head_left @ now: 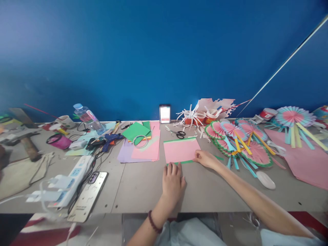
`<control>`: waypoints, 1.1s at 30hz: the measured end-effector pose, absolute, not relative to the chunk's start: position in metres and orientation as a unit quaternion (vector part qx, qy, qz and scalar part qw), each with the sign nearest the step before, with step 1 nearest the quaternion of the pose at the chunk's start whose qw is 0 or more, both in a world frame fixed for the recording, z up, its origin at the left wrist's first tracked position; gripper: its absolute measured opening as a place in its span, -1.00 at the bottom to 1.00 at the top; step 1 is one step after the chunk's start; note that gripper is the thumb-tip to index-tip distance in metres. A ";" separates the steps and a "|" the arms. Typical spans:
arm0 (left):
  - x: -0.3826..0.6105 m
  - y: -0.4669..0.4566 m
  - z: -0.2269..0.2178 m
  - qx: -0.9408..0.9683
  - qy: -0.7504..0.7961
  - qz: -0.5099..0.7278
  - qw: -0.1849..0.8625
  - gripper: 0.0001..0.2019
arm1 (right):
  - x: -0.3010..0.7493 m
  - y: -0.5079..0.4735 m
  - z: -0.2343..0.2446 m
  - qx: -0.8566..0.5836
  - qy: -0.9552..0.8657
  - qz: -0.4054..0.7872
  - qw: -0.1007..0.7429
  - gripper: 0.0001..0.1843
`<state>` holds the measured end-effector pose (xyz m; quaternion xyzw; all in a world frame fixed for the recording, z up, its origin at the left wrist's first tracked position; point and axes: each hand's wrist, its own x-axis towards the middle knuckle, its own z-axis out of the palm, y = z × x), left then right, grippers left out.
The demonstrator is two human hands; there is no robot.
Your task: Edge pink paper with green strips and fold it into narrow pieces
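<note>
A pink paper sheet (pixel 181 150) lies flat before me, with green strips along its far and near edges. My left hand (pixel 173 179) rests on its near edge, fingers stretched out over the near green paper strip (pixel 188 161). At the sheet's near right corner, my right hand (pixel 203 159) is closed in a pinch where that strip reaches the fingertips; the exact grip is partly hidden. Another bit of green paper (pixel 219 158) shows just beyond the right wrist. Black-handled scissors (pixel 180 134) lie behind the sheet.
To the left are stacked coloured papers (pixel 151 150) with a tape ring (pixel 140 141), a glue gun (pixel 107 141), a power strip (pixel 77 177) and a phone (pixel 88 196). Watermelon-patterned paper fans (pixel 257 153) and a white mouse (pixel 265 180) lie right. A blue wall (pixel 164 61) stands behind.
</note>
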<state>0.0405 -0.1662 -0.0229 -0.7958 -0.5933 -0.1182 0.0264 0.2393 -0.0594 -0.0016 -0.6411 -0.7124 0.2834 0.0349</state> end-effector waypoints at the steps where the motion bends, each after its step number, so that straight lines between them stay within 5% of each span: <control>1: 0.040 -0.166 -0.024 -0.796 -0.593 -0.123 0.026 -0.48 | 0.240 -0.060 -0.002 -0.639 -0.714 0.284 0.040 -0.85; 7: 0.038 -0.168 -0.028 -0.789 -0.593 -0.162 0.018 -0.51 | 0.259 -0.069 -0.010 -0.623 -0.728 0.258 0.120 -0.91; 11: 0.037 -0.168 -0.035 -0.781 -0.596 -0.186 0.012 -0.50 | 0.291 -0.084 -0.025 -0.647 -0.728 0.073 0.213 -0.78; 15: 0.036 -0.168 -0.042 -0.772 -0.602 -0.202 0.013 -0.47 | 0.313 -0.101 -0.040 -0.674 -0.715 -0.057 0.177 -0.71; 29: 0.034 -0.169 -0.042 -0.770 -0.604 -0.202 0.012 -0.47 | 0.310 -0.097 -0.021 -0.637 -0.755 -0.100 0.116 -0.78; 33: 0.033 -0.168 -0.040 -0.770 -0.600 -0.219 -0.001 -0.49 | 0.304 -0.098 -0.022 -0.652 -0.731 -0.070 0.190 -0.80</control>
